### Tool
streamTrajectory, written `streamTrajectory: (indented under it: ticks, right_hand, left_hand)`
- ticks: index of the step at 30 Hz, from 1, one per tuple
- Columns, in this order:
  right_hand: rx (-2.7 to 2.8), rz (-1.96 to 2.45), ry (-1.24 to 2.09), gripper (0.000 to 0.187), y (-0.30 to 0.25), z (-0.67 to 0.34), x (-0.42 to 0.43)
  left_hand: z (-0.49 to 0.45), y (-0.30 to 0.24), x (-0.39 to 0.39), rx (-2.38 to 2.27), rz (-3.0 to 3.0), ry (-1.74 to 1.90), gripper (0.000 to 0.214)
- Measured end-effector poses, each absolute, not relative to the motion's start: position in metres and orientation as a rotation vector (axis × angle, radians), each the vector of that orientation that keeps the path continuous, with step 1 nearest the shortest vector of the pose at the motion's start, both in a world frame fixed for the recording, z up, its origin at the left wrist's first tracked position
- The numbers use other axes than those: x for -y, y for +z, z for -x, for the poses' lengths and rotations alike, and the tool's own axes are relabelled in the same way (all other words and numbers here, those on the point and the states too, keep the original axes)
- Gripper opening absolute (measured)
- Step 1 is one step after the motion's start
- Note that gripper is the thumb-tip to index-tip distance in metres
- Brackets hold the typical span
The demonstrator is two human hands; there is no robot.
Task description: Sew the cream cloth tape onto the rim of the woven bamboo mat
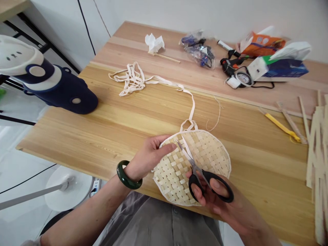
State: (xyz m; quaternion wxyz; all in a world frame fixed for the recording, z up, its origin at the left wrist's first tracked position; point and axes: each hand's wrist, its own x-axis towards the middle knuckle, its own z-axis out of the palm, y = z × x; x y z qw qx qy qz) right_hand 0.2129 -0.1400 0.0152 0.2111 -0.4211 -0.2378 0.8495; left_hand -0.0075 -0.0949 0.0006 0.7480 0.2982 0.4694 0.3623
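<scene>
My left hand (151,153) grips the left edge of a round woven bamboo mat (176,177), thumb on top and fingers beneath. A white band runs along the mat's rim. My right hand (217,194) holds a pair of scissors (196,165) by its black handles, fingers through the loops. The blades are parted and lie over the mat's upper middle, pointing up and left. From the mat's far edge a white cloth tape (193,104) trails away to a loose tangled heap (132,80). A thin loose thread (219,111) lies beyond the mat.
Bamboo strips (319,164) are piled at the right edge, beside a yellow-handled tool (282,126). A dark blue figure (69,89) stands at the left. Farther back are a crumpled tissue (155,43), plastic-wrapped items (201,53), a glue gun (230,65) and tissue packs (287,68).
</scene>
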Motion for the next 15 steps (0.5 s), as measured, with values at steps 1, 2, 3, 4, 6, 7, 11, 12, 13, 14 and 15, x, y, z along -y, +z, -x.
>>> streamTrajectory:
  ticks: [1, 2, 3, 4, 6, 7, 11, 12, 13, 14, 15]
  right_hand:
    - [0.621, 1.164, 2.358, 0.041, 0.015, -0.211, 0.142]
    - [0.579, 1.147, 2.355, 0.039, 0.014, -0.209, 0.144]
    - [0.538, 1.131, 2.347, 0.038, 0.013, -0.207, 0.146]
    - [0.503, 1.119, 2.336, 0.037, 0.012, -0.206, 0.148]
    - [0.458, 1.118, 2.311, 0.036, 0.01, -0.204, 0.151]
    - [0.446, 1.117, 2.309, 0.035, 0.009, -0.203, 0.152]
    - [0.364, 1.081, 2.324, 0.036, 0.006, -0.203, 0.154]
    - [0.326, 1.066, 2.328, 0.036, 0.006, -0.202, 0.154]
    - [0.286, 1.051, 2.331, 0.036, 0.006, -0.202, 0.155]
    - [0.247, 1.035, 2.333, 0.037, 0.005, -0.2, 0.156]
    - [0.213, 1.019, 2.339, 0.038, 0.004, -0.199, 0.156]
  left_hand:
    - [0.007, 0.0, 0.095, -1.024, -0.645, 0.799, 0.036]
    - [0.007, 0.0, 0.096, -1.023, -0.638, 0.807, 0.036]
    - [0.007, 0.0, 0.096, -1.023, -0.632, 0.814, 0.036]
    - [0.007, 0.0, 0.096, -1.024, -0.629, 0.818, 0.036]
    - [0.007, -0.001, 0.096, -1.025, -0.629, 0.822, 0.037]
    - [0.007, -0.001, 0.097, -1.025, -0.629, 0.821, 0.037]
    - [0.006, 0.0, 0.098, -1.036, -0.628, 0.84, 0.035]
    - [0.006, 0.0, 0.099, -1.045, -0.629, 0.849, 0.034]
    - [0.006, 0.0, 0.099, -1.055, -0.63, 0.856, 0.033]
    - [0.006, 0.0, 0.1, -1.064, -0.63, 0.86, 0.033]
    - [0.006, 0.0, 0.101, -1.073, -0.629, 0.86, 0.033]
